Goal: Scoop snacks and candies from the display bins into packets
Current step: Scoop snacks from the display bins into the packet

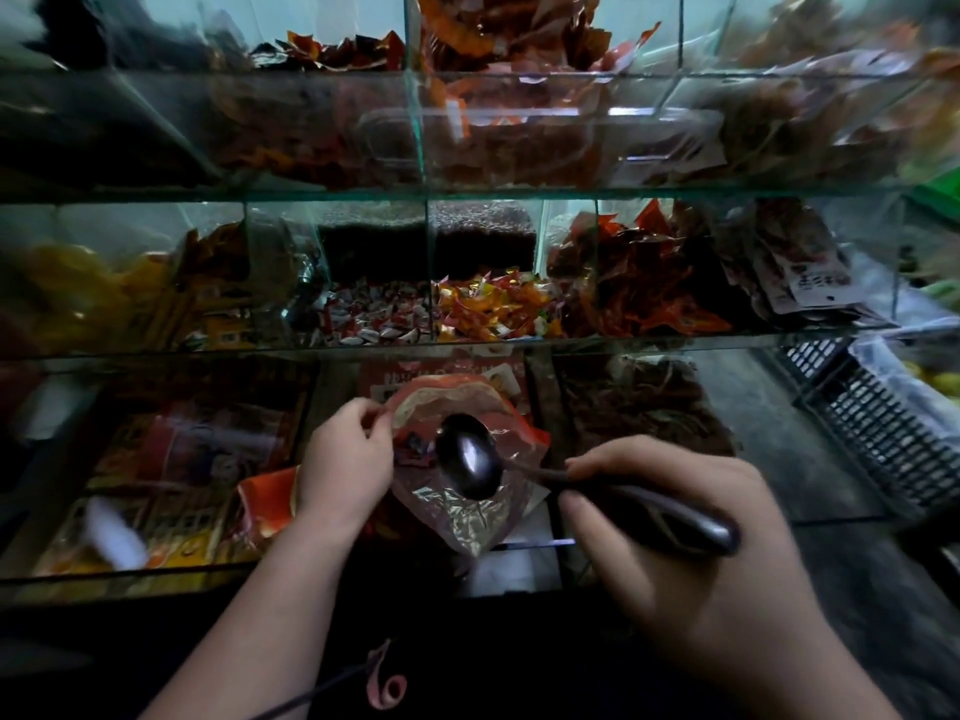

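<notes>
My left hand (347, 459) pinches the left rim of a red and clear plastic packet (462, 506), holding its mouth open over the lowest shelf. A few wrapped candies (413, 449) lie inside it. My right hand (691, 543) grips the dark handle of a metal scoop (470, 462), whose empty bowl sits tilted at the packet's mouth. Glass display bins rise behind in three tiers. The middle tier holds red-and-white wrapped candies (374, 317) and orange-yellow wrapped candies (493, 309).
Glass dividers and shelf edges (467, 192) separate the bins of red and orange snack packs. Boxed snacks (171, 485) fill the lower left bin. A black plastic crate (878, 433) stands on the floor at the right. A pink cord loop (387, 678) hangs below my arms.
</notes>
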Action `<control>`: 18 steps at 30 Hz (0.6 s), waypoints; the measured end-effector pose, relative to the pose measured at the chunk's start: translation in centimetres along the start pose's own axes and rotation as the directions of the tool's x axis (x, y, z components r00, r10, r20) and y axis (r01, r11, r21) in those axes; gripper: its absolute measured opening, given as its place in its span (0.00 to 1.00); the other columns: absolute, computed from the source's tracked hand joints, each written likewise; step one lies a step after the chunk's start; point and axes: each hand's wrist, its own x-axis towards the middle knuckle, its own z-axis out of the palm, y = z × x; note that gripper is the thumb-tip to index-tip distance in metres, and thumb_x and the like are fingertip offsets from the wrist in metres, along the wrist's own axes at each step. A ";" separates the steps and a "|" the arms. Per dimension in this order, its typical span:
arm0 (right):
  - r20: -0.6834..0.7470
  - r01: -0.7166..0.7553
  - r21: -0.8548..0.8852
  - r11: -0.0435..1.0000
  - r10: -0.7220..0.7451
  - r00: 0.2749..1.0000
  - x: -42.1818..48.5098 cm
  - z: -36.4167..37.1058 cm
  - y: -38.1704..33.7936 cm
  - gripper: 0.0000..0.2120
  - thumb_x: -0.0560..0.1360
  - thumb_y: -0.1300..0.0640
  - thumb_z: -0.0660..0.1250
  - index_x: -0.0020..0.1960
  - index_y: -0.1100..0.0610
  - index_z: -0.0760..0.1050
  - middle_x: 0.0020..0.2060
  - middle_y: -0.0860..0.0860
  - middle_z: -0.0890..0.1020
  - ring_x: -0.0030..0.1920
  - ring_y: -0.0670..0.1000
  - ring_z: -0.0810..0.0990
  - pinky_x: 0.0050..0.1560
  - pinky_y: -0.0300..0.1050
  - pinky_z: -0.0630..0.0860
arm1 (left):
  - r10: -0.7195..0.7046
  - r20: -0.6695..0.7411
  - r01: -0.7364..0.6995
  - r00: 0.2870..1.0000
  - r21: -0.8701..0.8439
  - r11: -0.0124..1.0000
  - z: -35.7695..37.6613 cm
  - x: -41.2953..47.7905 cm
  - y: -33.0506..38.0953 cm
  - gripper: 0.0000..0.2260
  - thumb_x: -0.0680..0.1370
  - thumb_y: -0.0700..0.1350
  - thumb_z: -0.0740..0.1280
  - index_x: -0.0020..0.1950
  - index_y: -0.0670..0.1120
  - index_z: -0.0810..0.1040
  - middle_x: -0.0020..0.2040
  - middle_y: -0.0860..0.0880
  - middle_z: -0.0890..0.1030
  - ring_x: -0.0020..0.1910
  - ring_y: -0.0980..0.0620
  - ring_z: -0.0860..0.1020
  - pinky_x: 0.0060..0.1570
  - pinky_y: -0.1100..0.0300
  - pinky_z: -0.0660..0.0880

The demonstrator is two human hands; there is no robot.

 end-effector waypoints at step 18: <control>-0.095 -0.389 0.067 0.919 0.394 0.914 6.5 21.0 12.0 0.10 0.73 0.60 0.70 0.52 0.49 0.84 0.46 0.50 0.87 0.48 0.52 0.84 0.50 0.38 0.76 | -0.070 0.147 0.053 0.987 0.118 0.992 1.5 0.2 -2.0 0.11 0.82 0.50 0.62 0.49 0.50 0.84 0.43 0.48 0.85 0.46 0.42 0.81 0.38 0.57 0.70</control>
